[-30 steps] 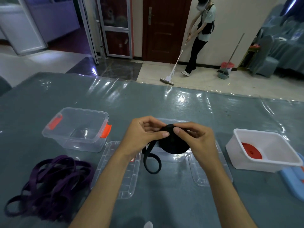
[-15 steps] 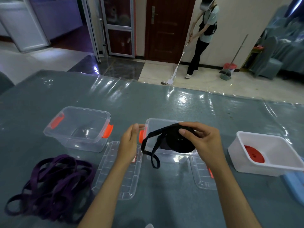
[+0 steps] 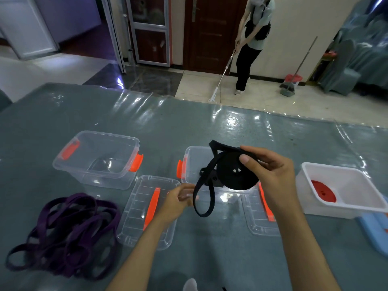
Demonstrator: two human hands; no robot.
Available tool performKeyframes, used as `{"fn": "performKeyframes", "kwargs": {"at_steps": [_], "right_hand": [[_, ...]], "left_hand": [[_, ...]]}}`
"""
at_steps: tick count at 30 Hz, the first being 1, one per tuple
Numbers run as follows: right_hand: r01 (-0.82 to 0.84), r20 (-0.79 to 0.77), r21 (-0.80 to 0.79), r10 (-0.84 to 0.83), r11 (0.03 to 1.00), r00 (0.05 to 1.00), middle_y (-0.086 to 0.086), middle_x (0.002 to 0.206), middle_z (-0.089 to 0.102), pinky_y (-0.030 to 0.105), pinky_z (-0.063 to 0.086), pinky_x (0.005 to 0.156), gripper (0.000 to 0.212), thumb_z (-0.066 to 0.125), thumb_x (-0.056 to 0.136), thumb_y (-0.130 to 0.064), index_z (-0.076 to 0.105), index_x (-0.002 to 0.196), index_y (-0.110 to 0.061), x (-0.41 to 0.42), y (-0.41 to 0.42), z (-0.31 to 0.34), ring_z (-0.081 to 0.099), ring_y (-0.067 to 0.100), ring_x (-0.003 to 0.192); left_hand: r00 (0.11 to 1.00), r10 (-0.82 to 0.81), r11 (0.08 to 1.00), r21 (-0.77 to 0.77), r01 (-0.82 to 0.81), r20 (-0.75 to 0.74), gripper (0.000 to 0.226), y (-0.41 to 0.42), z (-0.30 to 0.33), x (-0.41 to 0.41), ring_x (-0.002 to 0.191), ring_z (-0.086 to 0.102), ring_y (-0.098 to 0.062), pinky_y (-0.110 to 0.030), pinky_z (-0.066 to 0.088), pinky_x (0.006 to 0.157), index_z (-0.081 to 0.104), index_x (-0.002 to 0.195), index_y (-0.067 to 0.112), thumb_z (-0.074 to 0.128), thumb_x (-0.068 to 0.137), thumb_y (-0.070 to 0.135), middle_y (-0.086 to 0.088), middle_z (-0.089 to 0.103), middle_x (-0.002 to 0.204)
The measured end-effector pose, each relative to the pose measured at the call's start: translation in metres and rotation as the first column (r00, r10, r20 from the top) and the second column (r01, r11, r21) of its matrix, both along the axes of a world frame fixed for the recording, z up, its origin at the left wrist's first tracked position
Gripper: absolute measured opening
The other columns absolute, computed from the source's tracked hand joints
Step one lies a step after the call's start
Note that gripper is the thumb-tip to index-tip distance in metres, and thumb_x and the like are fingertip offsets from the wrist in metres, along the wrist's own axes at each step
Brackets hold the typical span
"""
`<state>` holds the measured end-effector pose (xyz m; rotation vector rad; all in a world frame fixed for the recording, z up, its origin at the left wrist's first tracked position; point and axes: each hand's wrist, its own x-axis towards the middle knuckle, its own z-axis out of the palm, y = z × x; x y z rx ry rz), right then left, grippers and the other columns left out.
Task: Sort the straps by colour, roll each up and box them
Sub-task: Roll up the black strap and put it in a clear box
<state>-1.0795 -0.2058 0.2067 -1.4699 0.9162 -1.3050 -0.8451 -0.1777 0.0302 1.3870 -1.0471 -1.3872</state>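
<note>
My right hand [image 3: 270, 177] pinches a rolled black strap [image 3: 235, 172] and holds it above the middle clear box [image 3: 190, 160]. A loose loop of that strap hangs down in front of the box. My left hand [image 3: 175, 201] sits low beside the loop, fingers loosely bent, holding nothing that I can see. A tangle of purple straps [image 3: 63, 229] lies on the table at the left. A red rolled strap [image 3: 323, 191] rests inside the white tub [image 3: 357, 203] on the right.
An empty clear box with orange latches [image 3: 98, 158] stands at the left. Two clear lids [image 3: 147, 208] [image 3: 260, 215] lie flat near the middle box. A blue lid [image 3: 375, 229] pokes out at the right edge. Behind the table a person mops the floor [image 3: 249, 43].
My left hand let go of the black roll and dropped down towards the left lid. My right hand carried the roll up and over the middle box.
</note>
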Motion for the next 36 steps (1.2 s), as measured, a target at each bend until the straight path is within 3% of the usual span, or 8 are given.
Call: {"fn": "performKeyframes", "kwargs": {"at_steps": [5,8,10,16,22,26,29,36], "right_hand": [[-0.046,0.015,0.001,0.046,0.999,0.999,0.003,0.105,0.081,0.025,0.062,0.081,0.031,0.086,0.081,-0.04,0.082,0.11,-0.028,-0.003,0.0,0.002,0.079,0.023,0.099],[-0.071,0.001,-0.007,0.071,0.997,0.998,0.003,0.104,0.081,0.024,0.061,0.081,0.031,0.086,0.081,-0.04,0.083,0.109,-0.029,-0.006,0.0,0.002,0.078,0.023,0.099],[-0.079,-0.015,-0.008,0.079,0.997,0.997,0.003,0.104,0.081,0.024,0.061,0.082,0.027,0.086,0.082,-0.034,0.083,0.108,-0.029,-0.01,-0.001,0.001,0.078,0.023,0.101],[-0.057,-0.056,0.017,0.058,0.998,0.997,0.004,0.102,0.082,0.022,0.059,0.084,0.025,0.085,0.081,-0.024,0.084,0.106,-0.026,-0.025,-0.001,-0.002,0.078,0.022,0.1],[-0.024,-0.127,0.003,0.024,1.0,0.992,0.003,0.101,0.082,0.022,0.06,0.084,0.024,0.083,0.083,-0.019,0.084,0.106,-0.027,-0.039,-0.003,-0.002,0.079,0.021,0.099],[0.023,-0.165,-0.017,-0.026,1.0,0.986,-0.001,0.099,0.082,0.02,0.06,0.083,0.025,0.082,0.086,-0.01,0.084,0.103,-0.027,-0.043,-0.005,-0.007,0.079,0.018,0.097],[0.079,-0.211,-0.043,-0.086,0.996,0.974,-0.005,0.098,0.082,0.018,0.06,0.083,0.025,0.081,0.087,-0.007,0.083,0.103,-0.027,-0.044,-0.006,-0.012,0.078,0.014,0.097],[0.123,-0.314,-0.1,-0.149,0.987,0.938,-0.015,0.098,0.081,0.017,0.059,0.086,0.024,0.082,0.089,-0.016,0.082,0.105,-0.034,-0.047,-0.007,-0.025,0.076,0.005,0.098]], "left_hand": [[0.935,-0.073,0.918,0.343,0.199,-0.346,0.038,-0.001,-0.004,-0.006,0.116,0.073,-0.037,-0.049,0.059,0.099,0.06,0.137,0.018,0.057,0.108,0.041,-0.016,0.066,0.138],[0.764,-0.096,0.859,0.335,0.388,-0.638,0.053,0.004,-0.01,-0.008,0.126,0.065,-0.048,-0.057,0.057,0.1,0.051,0.149,0.01,0.054,0.108,0.043,-0.027,0.062,0.143],[0.706,-0.062,0.883,0.291,0.368,-0.705,0.048,0.006,-0.011,-0.01,0.125,0.067,-0.042,-0.053,0.058,0.099,0.055,0.147,0.004,0.055,0.108,0.031,-0.029,0.063,0.141],[0.671,0.201,0.934,0.345,0.088,-0.714,0.046,0.009,-0.021,0.003,0.093,0.077,-0.026,-0.036,0.065,0.08,0.064,0.138,-0.002,0.069,0.092,-0.001,-0.019,0.075,0.114],[0.513,0.37,0.923,0.368,-0.109,-0.775,0.04,0.023,-0.028,0.029,0.095,0.079,-0.023,-0.034,0.066,0.081,0.071,0.13,0.013,0.065,0.091,0.005,-0.013,0.075,0.119],[0.46,0.386,0.923,0.326,-0.206,-0.8,0.029,0.028,-0.031,0.044,0.094,0.077,-0.019,-0.032,0.062,0.088,0.077,0.118,0.016,0.065,0.093,0.008,-0.008,0.077,0.104],[0.475,0.371,0.928,0.294,-0.23,-0.798,0.026,0.03,-0.033,0.055,0.092,0.078,-0.019,-0.036,0.06,0.096,0.079,0.11,0.017,0.066,0.091,0.005,-0.007,0.078,0.098],[0.633,0.519,0.852,0.409,-0.328,-0.574,0.029,0.024,-0.041,0.065,0.094,0.08,-0.018,-0.029,0.064,0.081,0.071,0.116,0.008,0.072,0.089,-0.005,-0.009,0.082,0.102]]}}
